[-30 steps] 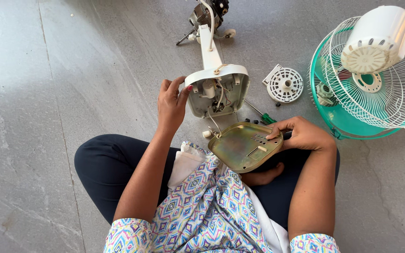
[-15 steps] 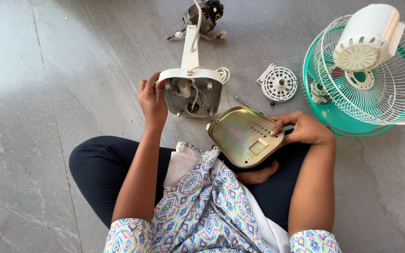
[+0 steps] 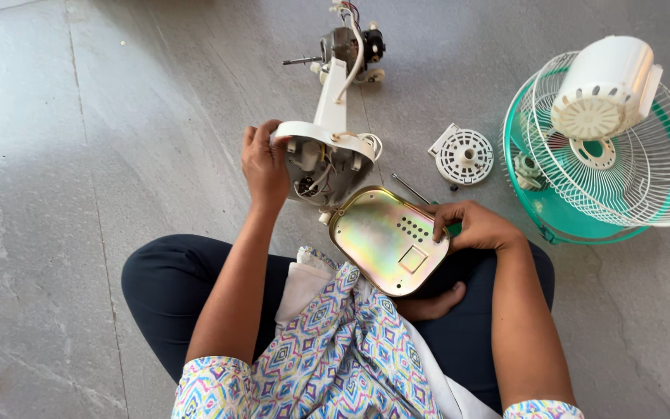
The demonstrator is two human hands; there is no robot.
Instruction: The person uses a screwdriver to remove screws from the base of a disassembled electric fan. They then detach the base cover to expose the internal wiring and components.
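I sit cross-legged on a grey floor. My left hand grips the left edge of a white fan base housing, tipped so its open underside with wires faces me. From the housing a white stem runs up to a bare motor lying on the floor. My right hand holds the right edge of a yellowish metal base plate with small holes and a square cutout, lifted off the housing, over my lap.
To the right lie a white wire fan guard on green blades, with a white motor cover resting on top. A white round slotted part and a screwdriver lie between them and the housing.
The metal plate has come away from the housing and swung toward my lap with its flat face up. My left hand stayed on the housing.
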